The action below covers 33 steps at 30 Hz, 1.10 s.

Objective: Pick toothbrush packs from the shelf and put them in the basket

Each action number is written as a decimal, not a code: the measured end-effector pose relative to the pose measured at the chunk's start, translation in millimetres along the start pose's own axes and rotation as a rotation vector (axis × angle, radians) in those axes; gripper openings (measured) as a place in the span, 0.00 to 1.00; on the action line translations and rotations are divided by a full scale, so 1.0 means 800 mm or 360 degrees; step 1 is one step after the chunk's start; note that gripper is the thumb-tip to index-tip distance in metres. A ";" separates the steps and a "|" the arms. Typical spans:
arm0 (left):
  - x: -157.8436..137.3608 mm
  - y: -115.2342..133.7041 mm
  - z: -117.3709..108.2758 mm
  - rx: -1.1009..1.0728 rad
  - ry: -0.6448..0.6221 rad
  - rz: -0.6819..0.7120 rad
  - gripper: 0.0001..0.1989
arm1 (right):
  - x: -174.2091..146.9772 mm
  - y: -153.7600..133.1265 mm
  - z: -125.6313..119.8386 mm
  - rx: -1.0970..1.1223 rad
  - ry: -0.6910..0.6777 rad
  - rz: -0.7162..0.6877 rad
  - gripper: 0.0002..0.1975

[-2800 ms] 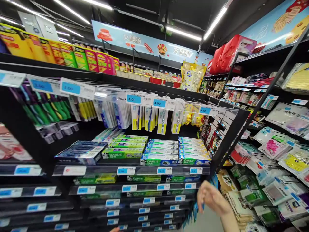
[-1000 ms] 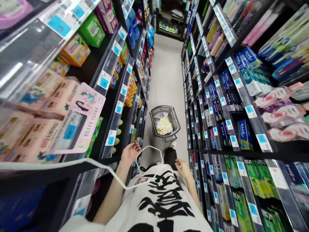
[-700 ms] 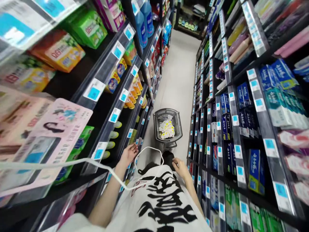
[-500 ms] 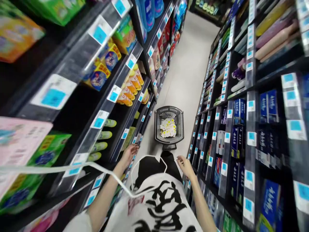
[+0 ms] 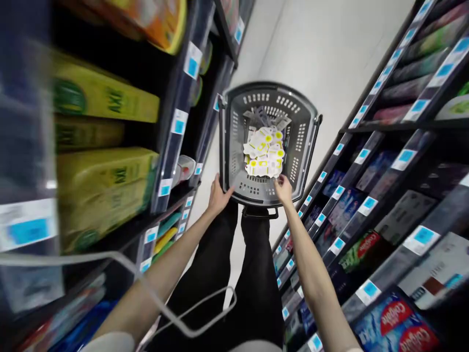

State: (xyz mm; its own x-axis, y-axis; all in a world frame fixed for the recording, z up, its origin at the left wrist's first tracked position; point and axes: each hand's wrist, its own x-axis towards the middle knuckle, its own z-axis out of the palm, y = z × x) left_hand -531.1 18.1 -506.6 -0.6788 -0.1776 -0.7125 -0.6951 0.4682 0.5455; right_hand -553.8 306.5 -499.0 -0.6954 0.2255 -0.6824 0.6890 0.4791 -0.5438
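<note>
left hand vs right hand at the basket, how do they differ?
The left hand sits on the outside of the near left corner of the grey basket; the right hand reaches over the near rim, its fingertips inside by the white and yellow tags. The left hand lies flat against the wall; the right hand's fingers curl downward. Both are bare and hold nothing that shows.
</note>
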 end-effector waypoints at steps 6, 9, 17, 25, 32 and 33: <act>0.047 -0.012 0.040 0.0097 0.0289 0.0095 0.46 | 0.147 0.089 0.117 -0.0158 0.0242 0.0407 0.24; 0.050 -0.027 0.039 0.0220 0.0345 0.0091 0.43 | 0.172 0.122 0.146 -0.0214 0.0320 0.0461 0.26; 0.055 -0.040 0.035 0.0308 0.0393 0.0035 0.47 | 0.191 0.150 0.168 -0.0326 0.0199 0.0447 0.16; 0.039 -0.003 0.019 0.0340 0.0154 0.0159 0.43 | 0.081 0.066 0.135 -0.0311 0.0215 0.0368 0.07; -0.045 0.126 -0.019 -0.0515 -0.0128 -0.0180 0.35 | -0.088 -0.053 0.016 -0.0263 0.0344 -0.0053 0.10; -0.062 0.151 -0.025 -0.0691 -0.0264 -0.0336 0.32 | -0.114 -0.071 -0.003 -0.0261 0.0378 -0.0148 0.10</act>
State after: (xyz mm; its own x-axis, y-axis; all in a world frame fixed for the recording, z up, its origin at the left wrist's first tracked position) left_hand -586.0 66.0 -396.2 -0.4907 -0.0732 -0.8682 -0.8712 0.0277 0.4901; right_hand -529.9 260.3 -404.6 -0.7957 0.3567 -0.4895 0.5912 0.6335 -0.4992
